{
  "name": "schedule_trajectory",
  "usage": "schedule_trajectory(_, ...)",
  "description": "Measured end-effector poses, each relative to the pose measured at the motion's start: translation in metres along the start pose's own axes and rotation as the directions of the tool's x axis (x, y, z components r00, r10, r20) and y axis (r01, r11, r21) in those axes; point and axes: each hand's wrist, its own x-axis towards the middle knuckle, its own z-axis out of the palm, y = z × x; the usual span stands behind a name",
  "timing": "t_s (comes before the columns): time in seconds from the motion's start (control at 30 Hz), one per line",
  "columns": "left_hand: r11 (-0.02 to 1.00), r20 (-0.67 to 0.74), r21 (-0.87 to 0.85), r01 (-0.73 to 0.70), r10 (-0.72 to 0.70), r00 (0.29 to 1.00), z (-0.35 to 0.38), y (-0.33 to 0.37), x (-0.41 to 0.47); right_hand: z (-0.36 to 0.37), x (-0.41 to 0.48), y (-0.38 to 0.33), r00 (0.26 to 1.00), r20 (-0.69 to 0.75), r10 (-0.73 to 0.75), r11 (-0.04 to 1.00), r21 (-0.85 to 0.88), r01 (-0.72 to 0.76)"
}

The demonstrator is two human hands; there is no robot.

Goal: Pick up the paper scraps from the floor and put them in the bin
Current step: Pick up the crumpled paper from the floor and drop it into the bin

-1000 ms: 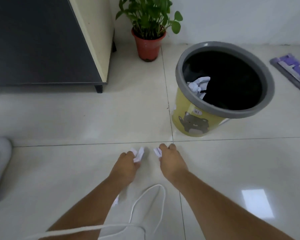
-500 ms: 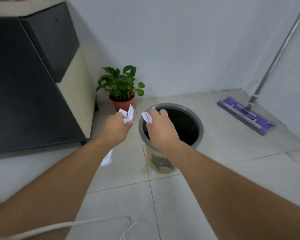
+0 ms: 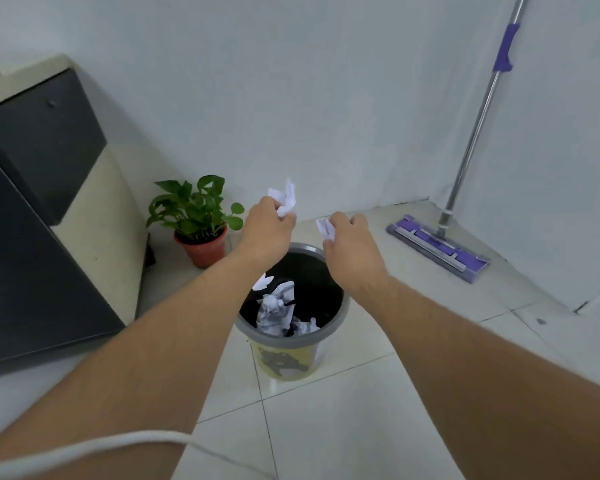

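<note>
Paper scraps: white, crumpled, sharp-creased. One larger scrap (image 3: 285, 201) sticks up out of the left hand (image 3: 266, 231), pinched in closed fingers. A smaller scrap (image 3: 325, 227) is pinched at the fingertips of the right hand (image 3: 352, 252), fingers curled shut on it. Both scraps are in the air, over the far rim of the bin (image 3: 284, 355).

Bin: grey rim, yellow body with a dark cartoon print, black liner inside. It stands on pale floor tiles (image 3: 326, 427). Crumpled paper in the bin (image 3: 278, 311) is piled toward its near-left side; one small white piece (image 3: 262, 283) shows just under the left wrist, and whether it is falling or resting cannot be told.

Against half a second ago: both hands are higher and farther forward, past the bin's centre. The view has tipped up and the bin sits lower in the picture, its contents now visible. The strip that hung below the left hand is no longer there.

Surroundings: potted plant (image 3: 196, 220) left of the bin, dark cabinet (image 3: 39, 216) beyond it, purple flat mop (image 3: 437, 245) leaning in the right corner, white cord (image 3: 94, 445) across the foreground.
</note>
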Motion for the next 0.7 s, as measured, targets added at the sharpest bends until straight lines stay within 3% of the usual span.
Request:
schedule_trajectory(0.13,0.998,0.010,-0.052,0.047,-0.047,0.999,0.014,-0.017,0.001,0.013,0.004,0.003,0.999,0.035,-0.003,1.000,0.007,0.003)
schedule_trajectory(0.27,0.989,0.208,0.032,0.148,-0.151,0.966,0.024,-0.046,-0.003,0.033,0.004,0.012,0.960,0.274,0.058,0.997,0.028,-0.069)
schedule_trajectory(0.33,0.984,0.238,0.081,0.159,-0.174,0.955,0.023,-0.063,-0.007,0.043,0.002,0.017,0.939,0.332,0.090,0.995,-0.001,-0.095)
schedule_trajectory(0.53,0.941,0.089,0.192,0.278,-0.298,0.950,-0.001,-0.114,-0.018,0.056,0.001,0.042,0.955,0.207,0.213,0.972,0.055,-0.229)
schedule_trajectory(0.7,0.894,0.051,0.200,0.402,-0.419,0.907,0.001,-0.147,-0.034,0.070,0.001,0.062,0.905,0.204,0.374,0.915,0.078,-0.396)
